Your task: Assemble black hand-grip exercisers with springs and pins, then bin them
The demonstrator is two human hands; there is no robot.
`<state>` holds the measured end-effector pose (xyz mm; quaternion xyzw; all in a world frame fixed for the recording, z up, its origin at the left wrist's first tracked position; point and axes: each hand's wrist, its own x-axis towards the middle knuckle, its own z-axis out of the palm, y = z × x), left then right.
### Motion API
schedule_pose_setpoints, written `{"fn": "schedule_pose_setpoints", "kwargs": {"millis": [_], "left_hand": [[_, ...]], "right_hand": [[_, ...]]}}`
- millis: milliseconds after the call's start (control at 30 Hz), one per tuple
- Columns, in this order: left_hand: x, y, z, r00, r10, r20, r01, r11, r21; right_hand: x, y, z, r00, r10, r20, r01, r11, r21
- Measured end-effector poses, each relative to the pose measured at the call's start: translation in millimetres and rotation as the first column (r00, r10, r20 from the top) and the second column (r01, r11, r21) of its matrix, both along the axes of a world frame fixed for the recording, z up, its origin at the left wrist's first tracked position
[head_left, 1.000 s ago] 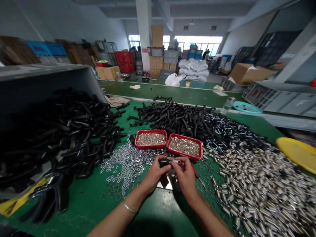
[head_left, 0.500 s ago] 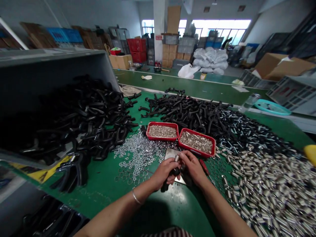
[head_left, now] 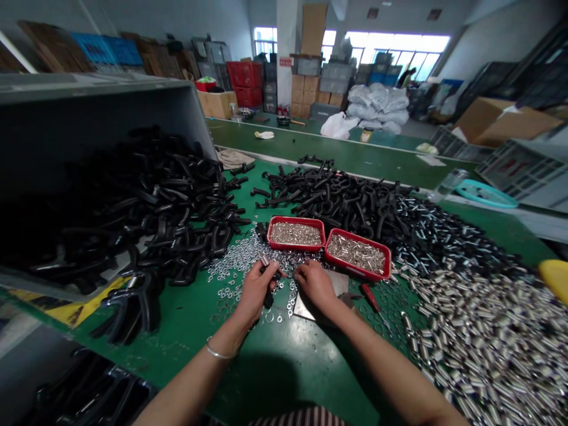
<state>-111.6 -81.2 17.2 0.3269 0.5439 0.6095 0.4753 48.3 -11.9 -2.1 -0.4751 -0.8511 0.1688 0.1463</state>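
My left hand is closed around a black plastic handle, with a metal coil spring standing out at its top. To its right, my right hand reaches down to the loose metal washers, its fingers bent together at the tips. Whatever those fingertips pinch, if anything, is too small to see. Under the right wrist lies a flat metal plate. Just beyond the hands are two red trays, the left tray and the right tray, both full of small metal pieces.
Black plastic parts fill a tipped grey bin at left, and more black parts pile up behind the trays. At right spreads a heap of metal cylinders. A red-handled screwdriver lies beside the plate. Several assembled black pieces sit at front left.
My hands have separated. The left one moved left with the black handle and spring; the right one left the handle and moved slightly left onto the washers.
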Motion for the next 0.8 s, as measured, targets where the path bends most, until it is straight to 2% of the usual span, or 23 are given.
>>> {"fn": "schedule_pose_setpoints", "kwargs": {"millis": [67,100,167,200,267,333,467,533,600,633,700,767,800], "left_hand": [[16.9,8.9,-4.5,0.999,0.002,-0.052,-0.001,1.000,0.012],[25.4,13.7,-5.6,0.996,-0.009,-0.089,0.011,0.999,0.030],[41.3,22.1,-6.5,0.981,-0.033,-0.193,0.051,0.995,0.089],[48.4,25.0,-6.7,0.967,-0.043,-0.250,0.076,0.989,0.125],[60.7,28.1,-7.7,0.934,-0.057,-0.352,0.123,0.978,0.170],[70.1,28.4,-9.6,0.904,-0.065,-0.422,0.149,0.974,0.169],[80.4,26.3,-14.4,0.844,-0.080,-0.531,0.182,0.973,0.141],[82.6,25.6,-15.7,0.821,-0.090,-0.563,0.188,0.975,0.118],[84.4,25.1,-15.6,0.811,-0.097,-0.577,0.183,0.979,0.093],[85.4,24.8,-14.8,0.810,-0.100,-0.578,0.178,0.981,0.080],[87.4,23.9,-11.3,0.815,-0.103,-0.570,0.168,0.984,0.062],[89.2,21.8,-5.4,0.827,-0.130,-0.547,0.192,0.980,0.057],[89.6,20.3,-2.1,0.834,-0.159,-0.528,0.220,0.974,0.053]], "right_hand": [[14.3,1.1,3.9,0.982,-0.042,-0.183,0.037,0.999,-0.033],[22.2,0.0,5.8,0.944,-0.087,-0.318,0.064,0.995,-0.082],[37.7,-5.7,9.1,0.770,-0.232,-0.595,0.072,0.957,-0.280],[44.5,-10.1,10.6,0.653,-0.324,-0.685,0.030,0.914,-0.403],[55.2,-19.7,13.3,0.432,-0.498,-0.752,-0.129,0.791,-0.598],[61.8,-27.6,15.4,0.310,-0.610,-0.729,-0.282,0.674,-0.683],[66.6,-32.7,14.6,0.290,-0.702,-0.651,-0.427,0.514,-0.744],[67.1,-33.2,11.6,0.288,-0.713,-0.639,-0.441,0.493,-0.750],[67.5,-35.2,8.1,0.295,-0.691,-0.660,-0.405,0.535,-0.742],[68.1,-36.8,6.5,0.306,-0.663,-0.683,-0.357,0.585,-0.728],[71.0,-40.7,4.2,0.369,-0.548,-0.750,-0.187,0.747,-0.638],[75.9,-44.1,2.3,0.505,-0.359,-0.785,0.006,0.911,-0.413],[78.5,-45.4,1.3,0.581,-0.257,-0.772,0.062,0.960,-0.272]]}}
